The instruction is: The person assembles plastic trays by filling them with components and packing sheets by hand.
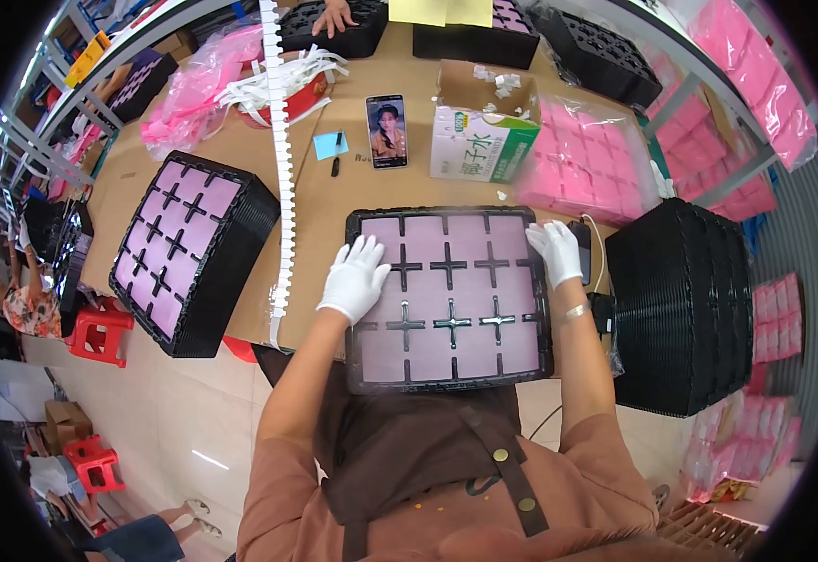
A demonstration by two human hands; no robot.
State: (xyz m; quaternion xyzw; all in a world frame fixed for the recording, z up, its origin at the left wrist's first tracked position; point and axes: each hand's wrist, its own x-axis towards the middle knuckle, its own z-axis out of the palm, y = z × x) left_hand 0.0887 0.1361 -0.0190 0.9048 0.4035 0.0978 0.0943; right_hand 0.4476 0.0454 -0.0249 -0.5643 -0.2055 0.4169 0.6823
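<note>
In front of me on the table lies a black plastic tray (448, 269) with raised crosses and pale pink-purple sheet pieces filling its compartments. My left hand (355, 278), in a white glove, rests on the tray's left side with its fingers stretched over the rim and the nearest pink piece. The white-gloved right hand (556, 251) lies at the upper right edge, fingers extended and touching the rim. Neither hand grips anything that I can see. To the left stands a tilted stack of similar trays (179, 245), its top one filled with pink-purple pieces.
On the right rises a tall stack of black trays (681, 304). Beyond my tray are a phone (387, 131), an open carton (484, 140) and bagged pink pieces (587, 155). A white notched strip (285, 187) crosses the table. Another person's hand (334, 17) touches a far tray.
</note>
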